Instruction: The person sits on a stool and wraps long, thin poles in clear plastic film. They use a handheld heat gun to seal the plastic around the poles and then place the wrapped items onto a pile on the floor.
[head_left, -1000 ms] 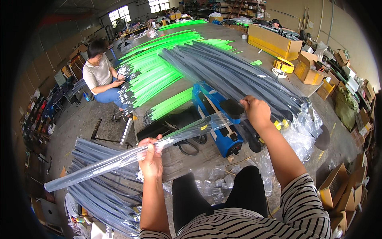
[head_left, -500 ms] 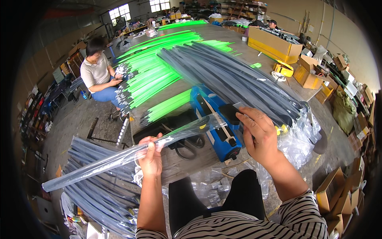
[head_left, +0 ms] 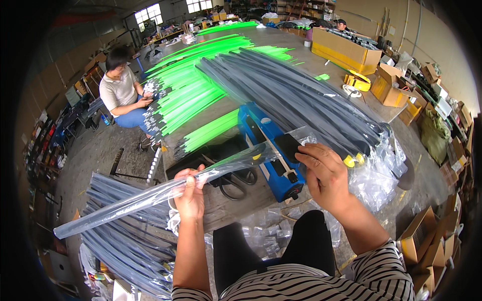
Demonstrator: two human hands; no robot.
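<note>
My left hand (head_left: 189, 193) is closed around a long clear plastic sleeve (head_left: 125, 206), which slants from the lower left up toward the middle. The sleeve's upper end lies across a blue bag sealer (head_left: 271, 165), and some clear film (head_left: 304, 134) shows beyond the sealer's black handle (head_left: 287, 147). With bent fingers, my right hand (head_left: 326, 173) holds the near right edge of that handle; its fingertips are partly hidden. Black-handled scissors (head_left: 232, 188) lie on the table beneath the sleeve.
Grey tubes in plastic (head_left: 286, 95) and bright green rods (head_left: 196, 95) cover much of the table. More wrapped tubes (head_left: 125, 251) are stacked at lower left. A seated person (head_left: 120, 95) handles rods at the far left. Crumpled clear bags (head_left: 374, 180) hang at the right edge.
My right hand and the sealer's black handle have shifted slightly downward. More film shows past the handle. My left hand keeps its grip on the sleeve, almost unmoved.
</note>
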